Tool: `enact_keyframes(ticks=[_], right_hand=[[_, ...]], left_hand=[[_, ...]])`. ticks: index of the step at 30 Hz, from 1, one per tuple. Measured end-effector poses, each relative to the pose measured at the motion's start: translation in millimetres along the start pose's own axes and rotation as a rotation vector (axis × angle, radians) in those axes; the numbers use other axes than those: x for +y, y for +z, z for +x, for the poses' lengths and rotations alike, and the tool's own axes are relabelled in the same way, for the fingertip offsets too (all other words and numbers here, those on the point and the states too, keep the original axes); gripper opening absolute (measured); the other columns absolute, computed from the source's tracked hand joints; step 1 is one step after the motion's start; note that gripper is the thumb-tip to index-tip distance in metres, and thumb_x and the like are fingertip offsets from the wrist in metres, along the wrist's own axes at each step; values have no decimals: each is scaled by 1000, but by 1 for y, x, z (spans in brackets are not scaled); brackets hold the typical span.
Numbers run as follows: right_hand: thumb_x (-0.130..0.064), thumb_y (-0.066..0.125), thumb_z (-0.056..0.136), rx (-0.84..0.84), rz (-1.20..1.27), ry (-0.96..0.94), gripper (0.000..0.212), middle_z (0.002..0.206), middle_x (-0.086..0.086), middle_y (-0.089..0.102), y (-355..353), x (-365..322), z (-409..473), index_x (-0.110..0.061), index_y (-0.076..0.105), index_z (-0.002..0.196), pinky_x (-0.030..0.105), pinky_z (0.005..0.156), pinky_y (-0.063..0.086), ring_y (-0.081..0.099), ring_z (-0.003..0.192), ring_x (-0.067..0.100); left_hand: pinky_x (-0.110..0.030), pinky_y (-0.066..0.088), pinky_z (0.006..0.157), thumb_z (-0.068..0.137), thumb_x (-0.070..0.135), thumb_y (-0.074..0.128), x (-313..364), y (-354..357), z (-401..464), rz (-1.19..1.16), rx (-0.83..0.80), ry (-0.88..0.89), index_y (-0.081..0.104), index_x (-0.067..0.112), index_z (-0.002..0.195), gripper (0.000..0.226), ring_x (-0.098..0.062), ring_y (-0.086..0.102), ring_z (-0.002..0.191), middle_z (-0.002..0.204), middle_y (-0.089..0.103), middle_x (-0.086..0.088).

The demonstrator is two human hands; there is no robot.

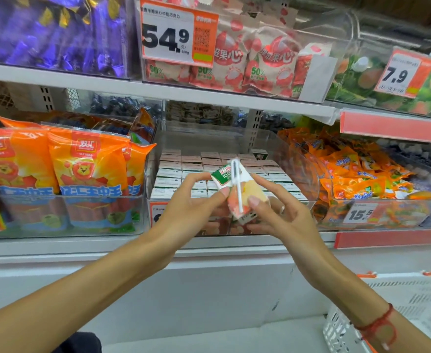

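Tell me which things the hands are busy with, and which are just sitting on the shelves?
Busy with: juice carton with its straw, pinched by the left hand and held by the right hand; cartons in the bin behind it.

Just sitting: orange sausage packs; purple sweets; lychee packets; 54.9 price tag; white basket.

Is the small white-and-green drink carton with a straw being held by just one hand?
No, the left hand and right hand both pinch the small white-and-green drink carton.

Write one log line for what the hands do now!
left hand: pinches juice carton | right hand: grips juice carton | where: before clear bin of cartons
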State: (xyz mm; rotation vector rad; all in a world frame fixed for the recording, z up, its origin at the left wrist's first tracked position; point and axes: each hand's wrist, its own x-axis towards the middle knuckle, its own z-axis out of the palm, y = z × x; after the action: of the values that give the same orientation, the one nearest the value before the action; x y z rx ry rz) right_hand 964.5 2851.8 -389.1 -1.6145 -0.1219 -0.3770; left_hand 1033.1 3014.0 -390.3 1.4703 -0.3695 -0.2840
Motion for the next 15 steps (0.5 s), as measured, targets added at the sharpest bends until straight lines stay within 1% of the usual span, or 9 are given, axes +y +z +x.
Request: enact_keyframes(ticks=[2, 3, 5, 6, 7, 9, 11, 13, 15], right_hand=[[-18, 74, 81, 18, -31, -72, 47, 93, -9, 75, 2, 4, -1, -40, 63, 121, 19, 70, 56, 73, 88, 14], [-13, 75, 81, 47, -72, -105, 52, 95, -10, 74, 3, 7, -1, -38, 60, 124, 17, 71, 55, 71, 90, 11], [-16, 79, 76, 139, -227, -177, 59, 103, -13, 71, 4, 12, -2, -38, 57, 125, 14, 73, 53, 67, 96, 4], [-19, 81, 74, 185, -334, -233, 59, 107, -15, 68, 3, 12, -2, -36, 57, 125, 15, 74, 53, 65, 98, 2], [-19, 82, 73, 212, -447, -313, 57, 110, -15, 66, 1, 12, -2, -32, 59, 124, 17, 76, 53, 64, 99, 2], [-11, 83, 72, 201, -704, -521, 54, 111, -7, 66, -4, 13, 0, -21, 62, 121, 25, 80, 52, 61, 102, 8], [-3, 83, 67, 177, -949, -714, 55, 111, 0, 66, -7, 16, 0, -16, 67, 118, 27, 79, 49, 57, 101, 18], [1, 83, 65, 158, -1087, -826, 53, 113, 5, 67, -7, 20, 3, -13, 70, 115, 31, 81, 50, 54, 104, 22], [-2, 82, 66, 120, -1136, -867, 50, 116, 6, 66, -7, 23, 7, -14, 71, 114, 37, 86, 51, 53, 107, 23]], left_hand=[[-15, 56, 61, 91, 30, 64, -2, 1, -1, 60, 19, 145, 50, 42, 117, 32, -1, 72, 83, 88, 77, 10], [-11, 53, 61, 91, 29, 64, -2, 1, -1, 94, 43, 203, 51, 43, 117, 32, 2, 70, 84, 88, 76, 12], [-9, 51, 59, 92, 32, 61, -2, 1, 1, 112, 101, 254, 58, 45, 113, 24, 4, 69, 83, 85, 74, 17], [-10, 52, 57, 93, 39, 57, -1, 1, 2, 84, 118, 237, 61, 46, 107, 16, 3, 70, 81, 83, 74, 19], [-12, 52, 55, 91, 49, 52, 2, 2, 1, 56, 120, 198, 63, 46, 98, 14, 2, 71, 78, 80, 74, 19], [-16, 54, 52, 76, 68, 45, 7, 3, 1, 12, 108, 83, 67, 40, 84, 37, -3, 72, 71, 75, 75, 14], [-22, 56, 52, 62, 75, 48, 9, 2, 1, -19, 57, -34, 70, 29, 81, 55, -10, 74, 70, 75, 76, 3], [-25, 58, 57, 61, 73, 58, 9, -1, 1, -53, -2, -110, 72, 24, 86, 57, -15, 75, 77, 82, 77, -4], [-23, 58, 62, 78, 54, 67, 7, -5, 1, -108, -28, -125, 72, 22, 95, 37, -16, 75, 81, 89, 77, -5]])
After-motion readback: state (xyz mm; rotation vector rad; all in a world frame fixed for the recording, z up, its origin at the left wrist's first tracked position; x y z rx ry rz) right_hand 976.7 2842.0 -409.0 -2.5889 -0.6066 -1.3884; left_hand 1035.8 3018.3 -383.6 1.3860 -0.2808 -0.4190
